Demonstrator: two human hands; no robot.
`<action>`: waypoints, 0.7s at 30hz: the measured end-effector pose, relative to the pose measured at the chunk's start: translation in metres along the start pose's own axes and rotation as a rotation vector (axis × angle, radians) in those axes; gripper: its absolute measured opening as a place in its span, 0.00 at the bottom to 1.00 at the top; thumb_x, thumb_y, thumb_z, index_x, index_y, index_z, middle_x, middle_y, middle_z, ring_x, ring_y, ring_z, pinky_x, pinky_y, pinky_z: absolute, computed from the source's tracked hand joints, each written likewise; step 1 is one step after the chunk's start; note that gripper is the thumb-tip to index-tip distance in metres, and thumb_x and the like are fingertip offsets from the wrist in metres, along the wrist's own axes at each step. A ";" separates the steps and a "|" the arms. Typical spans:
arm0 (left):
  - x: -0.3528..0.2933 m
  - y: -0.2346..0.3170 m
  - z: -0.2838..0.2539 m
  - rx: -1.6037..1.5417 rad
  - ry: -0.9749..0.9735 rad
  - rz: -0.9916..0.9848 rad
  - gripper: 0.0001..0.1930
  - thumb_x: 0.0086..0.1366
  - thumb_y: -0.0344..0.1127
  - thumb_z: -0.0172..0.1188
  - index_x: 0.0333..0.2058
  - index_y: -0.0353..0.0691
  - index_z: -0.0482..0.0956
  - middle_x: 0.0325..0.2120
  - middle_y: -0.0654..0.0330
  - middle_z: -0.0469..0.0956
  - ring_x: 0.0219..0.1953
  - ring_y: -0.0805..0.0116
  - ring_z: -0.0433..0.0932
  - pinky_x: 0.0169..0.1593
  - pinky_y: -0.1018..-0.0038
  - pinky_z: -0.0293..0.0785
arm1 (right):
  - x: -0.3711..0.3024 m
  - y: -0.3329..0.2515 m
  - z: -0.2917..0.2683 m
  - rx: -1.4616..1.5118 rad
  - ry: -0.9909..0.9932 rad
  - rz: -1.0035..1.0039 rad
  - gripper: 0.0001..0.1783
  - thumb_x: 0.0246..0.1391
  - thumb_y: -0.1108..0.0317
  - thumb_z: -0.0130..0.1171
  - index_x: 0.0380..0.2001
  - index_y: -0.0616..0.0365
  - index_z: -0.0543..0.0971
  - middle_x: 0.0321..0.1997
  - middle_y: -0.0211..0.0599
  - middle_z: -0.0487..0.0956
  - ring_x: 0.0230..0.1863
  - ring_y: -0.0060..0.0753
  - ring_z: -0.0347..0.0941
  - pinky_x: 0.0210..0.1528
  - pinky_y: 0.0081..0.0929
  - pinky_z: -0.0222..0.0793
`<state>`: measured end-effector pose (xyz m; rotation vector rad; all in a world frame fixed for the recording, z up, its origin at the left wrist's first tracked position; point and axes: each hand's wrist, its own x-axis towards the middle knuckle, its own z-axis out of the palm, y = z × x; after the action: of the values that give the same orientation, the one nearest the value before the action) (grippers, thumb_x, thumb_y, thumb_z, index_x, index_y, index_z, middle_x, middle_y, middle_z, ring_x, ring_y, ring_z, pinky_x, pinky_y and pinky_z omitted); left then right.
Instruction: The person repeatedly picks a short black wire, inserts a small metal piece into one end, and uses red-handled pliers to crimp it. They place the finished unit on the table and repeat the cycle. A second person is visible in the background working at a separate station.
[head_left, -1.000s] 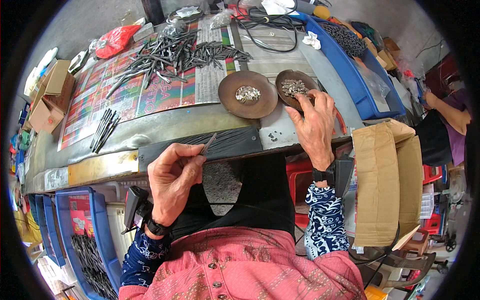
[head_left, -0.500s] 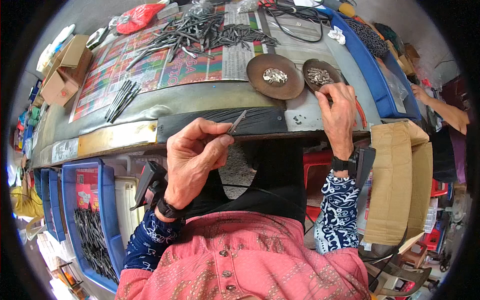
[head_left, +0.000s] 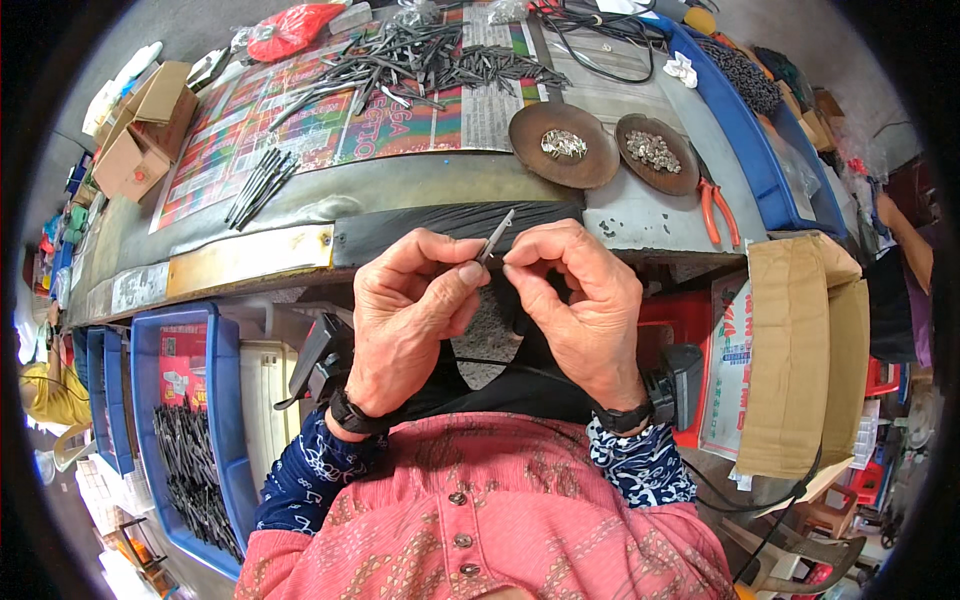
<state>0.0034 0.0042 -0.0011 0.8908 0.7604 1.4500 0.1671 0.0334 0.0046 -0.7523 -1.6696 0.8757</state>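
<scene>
- A wide bare stretch of desk (head_left: 400, 182) lets a hand pass between the bundle of black rods (head_left: 263, 190) and the left dish (head_left: 590, 173).
- Heaped black strips (head_left: 420, 60) block the way farther back.
- No hand fits between the left dish and the right dish (head_left: 676, 182).
- Red-handled pliers (head_left: 708, 211) and a blue tray (head_left: 738, 135) crowd the right side.
- Left hand (head_left: 415, 300) and right hand (head_left: 580, 300) leave a narrow gap between fingertips.

Red plastic bag (head_left: 290, 33) upper left; crumpled tissue (head_left: 681, 70) near black cable (head_left: 628, 82); cardboard box (head_left: 790, 370) right.
</scene>
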 end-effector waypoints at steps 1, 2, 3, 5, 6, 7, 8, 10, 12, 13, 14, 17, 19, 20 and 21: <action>-0.002 0.001 0.001 0.001 0.004 0.004 0.06 0.64 0.23 0.60 0.40 0.31 0.78 0.27 0.62 0.79 0.19 0.83 0.66 0.21 0.85 0.57 | 0.000 -0.001 0.003 0.029 0.003 0.016 0.09 0.51 0.85 0.60 0.36 0.64 0.77 0.37 0.31 0.77 0.36 0.17 0.72 0.38 0.15 0.68; -0.003 0.001 0.001 -0.001 0.007 0.008 0.06 0.64 0.23 0.60 0.40 0.31 0.78 0.26 0.62 0.78 0.19 0.83 0.66 0.21 0.85 0.57 | -0.001 -0.002 0.006 0.062 0.012 0.029 0.09 0.51 0.85 0.60 0.36 0.65 0.77 0.38 0.31 0.77 0.37 0.17 0.72 0.39 0.15 0.69; -0.004 0.002 0.001 -0.002 -0.006 0.011 0.06 0.64 0.23 0.60 0.40 0.31 0.78 0.26 0.63 0.78 0.20 0.83 0.66 0.21 0.85 0.57 | -0.001 -0.003 0.008 0.090 0.014 0.037 0.09 0.51 0.84 0.61 0.37 0.65 0.77 0.38 0.31 0.77 0.37 0.17 0.72 0.39 0.15 0.69; -0.005 0.002 0.000 -0.009 -0.034 0.018 0.06 0.64 0.23 0.59 0.40 0.31 0.78 0.25 0.64 0.76 0.20 0.83 0.65 0.21 0.84 0.57 | -0.002 -0.004 0.011 0.087 0.030 0.037 0.08 0.51 0.82 0.62 0.36 0.65 0.77 0.36 0.33 0.78 0.37 0.20 0.74 0.40 0.18 0.71; -0.006 0.003 0.000 -0.002 -0.027 0.017 0.06 0.64 0.23 0.59 0.40 0.32 0.78 0.25 0.64 0.76 0.20 0.83 0.65 0.21 0.84 0.57 | -0.003 -0.005 0.012 0.087 0.037 0.031 0.08 0.49 0.82 0.63 0.34 0.63 0.77 0.34 0.34 0.78 0.36 0.24 0.75 0.39 0.20 0.71; -0.007 0.002 -0.001 0.006 -0.021 0.017 0.06 0.64 0.23 0.59 0.40 0.32 0.78 0.24 0.65 0.75 0.20 0.83 0.65 0.21 0.84 0.57 | -0.003 -0.005 0.013 0.082 0.044 0.029 0.08 0.48 0.82 0.63 0.33 0.62 0.78 0.33 0.35 0.79 0.35 0.27 0.77 0.38 0.22 0.72; -0.008 0.002 -0.001 0.008 -0.015 0.014 0.06 0.65 0.23 0.59 0.40 0.32 0.78 0.24 0.65 0.75 0.20 0.83 0.65 0.22 0.84 0.57 | -0.003 -0.005 0.013 0.074 0.038 0.013 0.08 0.48 0.81 0.64 0.33 0.62 0.78 0.33 0.35 0.79 0.35 0.27 0.77 0.38 0.22 0.72; -0.009 0.002 -0.003 0.010 -0.030 0.015 0.06 0.65 0.23 0.59 0.40 0.32 0.78 0.24 0.65 0.75 0.20 0.83 0.65 0.22 0.84 0.57 | -0.002 -0.005 0.013 0.046 0.030 -0.011 0.08 0.48 0.81 0.64 0.33 0.62 0.78 0.32 0.35 0.79 0.35 0.27 0.77 0.38 0.22 0.72; -0.010 0.002 -0.004 0.011 -0.037 0.010 0.05 0.65 0.24 0.59 0.40 0.32 0.78 0.24 0.65 0.75 0.20 0.83 0.65 0.22 0.84 0.57 | 0.000 -0.004 0.013 0.041 0.011 -0.052 0.07 0.49 0.82 0.63 0.33 0.64 0.78 0.33 0.33 0.78 0.34 0.21 0.73 0.36 0.18 0.69; -0.011 0.002 -0.005 0.014 -0.037 0.007 0.05 0.65 0.24 0.59 0.40 0.32 0.78 0.24 0.65 0.75 0.20 0.83 0.65 0.22 0.84 0.57 | 0.000 -0.004 0.013 0.027 -0.007 -0.062 0.06 0.50 0.83 0.63 0.33 0.65 0.78 0.34 0.31 0.77 0.34 0.17 0.72 0.35 0.15 0.67; -0.011 0.001 -0.005 0.016 -0.037 0.005 0.05 0.65 0.24 0.59 0.40 0.32 0.78 0.24 0.65 0.75 0.20 0.83 0.65 0.22 0.84 0.57 | 0.000 -0.004 0.013 0.045 -0.002 -0.062 0.06 0.50 0.83 0.63 0.33 0.65 0.78 0.34 0.32 0.77 0.34 0.18 0.72 0.35 0.16 0.67; -0.013 0.000 -0.005 0.011 -0.022 0.001 0.06 0.65 0.24 0.59 0.40 0.32 0.78 0.25 0.65 0.75 0.20 0.83 0.65 0.22 0.84 0.58 | -0.002 -0.003 0.016 0.097 0.008 -0.010 0.06 0.51 0.81 0.63 0.33 0.64 0.77 0.34 0.32 0.78 0.34 0.19 0.74 0.36 0.17 0.70; -0.014 0.000 -0.006 0.003 -0.020 -0.003 0.06 0.65 0.24 0.59 0.40 0.33 0.78 0.25 0.65 0.75 0.21 0.83 0.65 0.22 0.84 0.58 | -0.005 -0.002 0.021 0.174 0.052 0.028 0.07 0.51 0.80 0.63 0.34 0.62 0.76 0.32 0.33 0.78 0.33 0.21 0.76 0.36 0.20 0.72; -0.013 0.000 -0.006 -0.007 -0.017 -0.009 0.06 0.65 0.24 0.59 0.40 0.33 0.78 0.25 0.66 0.75 0.21 0.83 0.66 0.22 0.84 0.58 | -0.006 -0.001 0.024 0.215 0.075 0.063 0.08 0.51 0.79 0.64 0.35 0.62 0.76 0.32 0.32 0.77 0.33 0.20 0.75 0.36 0.20 0.72; -0.013 0.000 -0.007 -0.006 -0.023 -0.010 0.06 0.65 0.24 0.59 0.40 0.33 0.78 0.25 0.66 0.75 0.21 0.83 0.65 0.22 0.84 0.58 | -0.007 0.000 0.026 0.259 0.102 0.096 0.09 0.51 0.78 0.64 0.35 0.62 0.75 0.32 0.31 0.77 0.32 0.19 0.75 0.36 0.19 0.72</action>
<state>-0.0025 -0.0084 -0.0057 0.8963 0.7427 1.4303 0.1437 0.0232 -0.0033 -0.6908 -1.4068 1.0795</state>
